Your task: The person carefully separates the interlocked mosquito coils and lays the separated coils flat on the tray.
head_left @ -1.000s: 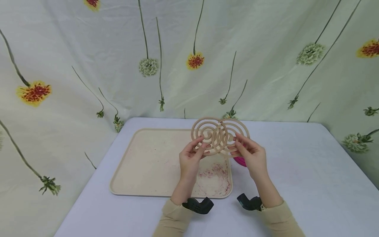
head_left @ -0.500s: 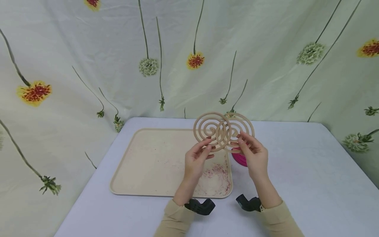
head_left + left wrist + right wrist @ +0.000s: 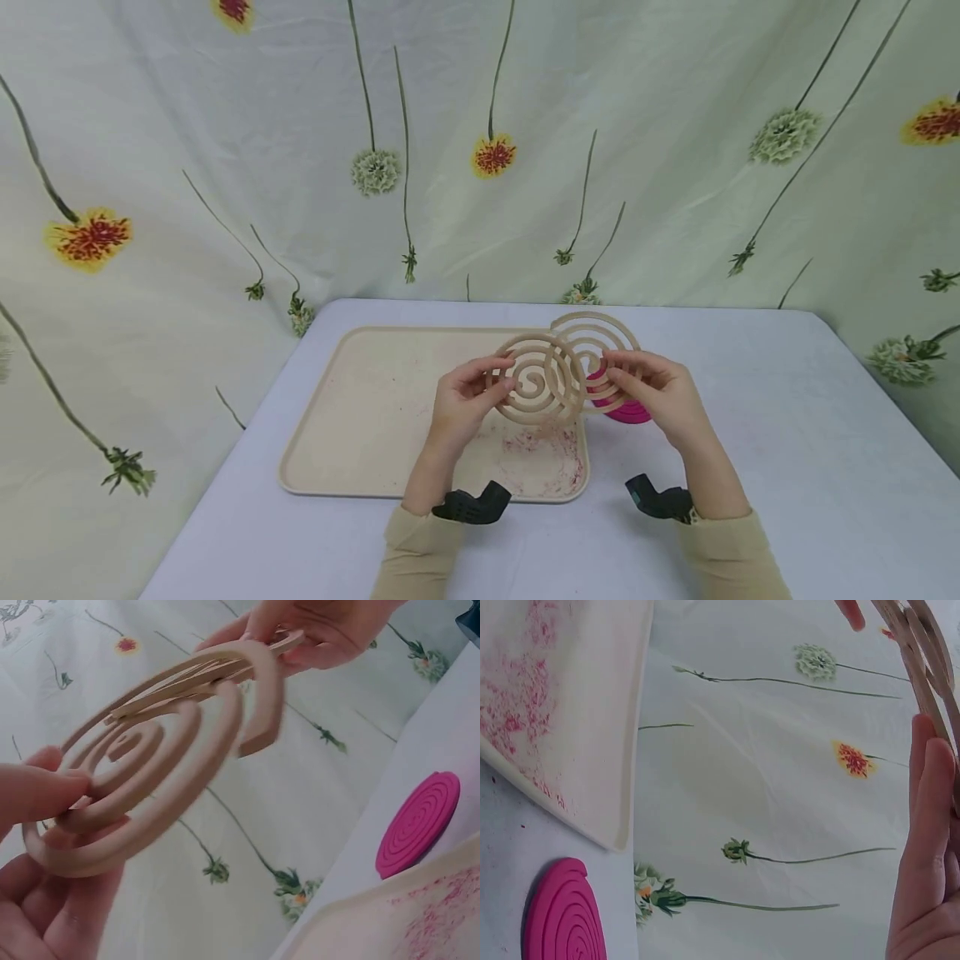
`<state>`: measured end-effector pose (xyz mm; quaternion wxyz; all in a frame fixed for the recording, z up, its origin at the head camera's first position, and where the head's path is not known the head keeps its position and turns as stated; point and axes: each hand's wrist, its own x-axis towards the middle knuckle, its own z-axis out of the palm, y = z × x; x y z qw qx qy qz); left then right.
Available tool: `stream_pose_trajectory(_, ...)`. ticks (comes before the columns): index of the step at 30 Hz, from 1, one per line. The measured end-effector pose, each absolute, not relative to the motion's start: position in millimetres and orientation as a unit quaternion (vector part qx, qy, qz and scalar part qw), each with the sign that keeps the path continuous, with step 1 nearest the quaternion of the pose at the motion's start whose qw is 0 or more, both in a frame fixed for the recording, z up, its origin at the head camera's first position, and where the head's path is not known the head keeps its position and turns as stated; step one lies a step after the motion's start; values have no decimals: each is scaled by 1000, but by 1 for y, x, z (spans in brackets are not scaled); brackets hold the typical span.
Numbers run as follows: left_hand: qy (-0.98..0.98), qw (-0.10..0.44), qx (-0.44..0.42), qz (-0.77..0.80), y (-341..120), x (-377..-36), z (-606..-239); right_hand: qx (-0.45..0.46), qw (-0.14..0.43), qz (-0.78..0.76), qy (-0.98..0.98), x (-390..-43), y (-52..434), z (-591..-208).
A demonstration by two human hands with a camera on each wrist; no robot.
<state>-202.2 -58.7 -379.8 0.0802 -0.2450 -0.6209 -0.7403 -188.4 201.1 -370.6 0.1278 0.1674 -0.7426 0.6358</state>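
While our left grip (image 3: 463, 404) pinches the left coil (image 3: 532, 383), our right grip (image 3: 663, 396) pinches the right coil (image 3: 592, 363);
both round, with no long axis, they overlap between the grips, left coil reaching rightward, right coil leftward; neither grip is clearly nearer the overlap.

Pink spiral (image 3: 632, 412) sits partly hidden behind the right-hand beige spiral (image 3: 592, 362), the right wrist view's edge crops the right hand (image 3: 928, 881), and those red specks (image 3: 510, 718) on the tray (image 3: 596, 750)? Too small to identify
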Motion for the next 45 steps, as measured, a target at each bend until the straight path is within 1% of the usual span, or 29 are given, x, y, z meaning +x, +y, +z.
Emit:
stream_pose_trajectory(3, -650, 41, -274, -708, -64, -202, -379, 200, 96, 609, -762, -187, 208, -369)
stream_pose_trajectory(6, -665, 19, -286, -689, -66, -202, -379, 250, 48, 595, -762, -185, 214, -368)
stream_pose_trajectory(9, -672, 23, -281, -685, -65, -203, -381, 289, 9, 588, -755, -184, 216, -366)
stream_pose_trajectory(11, -674, 35, -267, -688, -64, -204, -382, 297, 5, 581, -758, -183, 215, -365)
stream_pose_trajectory(17, -646, 83, -192, -735, -54, -204, -383, 260, 45, 586, -766, -184, 206, -367)
stream_pose_trajectory(23, -569, 131, -111, -804, -37, -202, -381, 206, 130, 607, -756, -186, 191, -371)
stream_pose_trajectory(26, -537, 165, -97, -822, -28, -199, -381, 181, 175, 626, -738, -187, 181, -374)
stream_pose_trajectory(29, -517, 191, -101, -828, -19, -196, -382, 168, 205, 652, -711, -189, 171, -378)
stream_pose_trajectory(31, -508, 193, -112, -832, -14, -194, -383, 166, 216, 670, -690, -190, 165, -381)
stream_pose_trajectory(34, -504, 181, -137, -834, -7, -190, -385, 166, 228, 691, -666, -192, 157, -385)
stream_pose_trajectory(39, -515, 174, -180, -820, -2, -188, -387, 174, 252, 696, -649, -192, 153, -388)
stream_pose_trajectory(43, -532, 156, -202, -808, -9, -191, -387, 191, 249, 685, -657, -190, 158, -386)
stream_pose_trajectory(45, -547, 142, -214, -797, -15, -194, -386, 196, 238, 672, -673, -190, 163, -383)
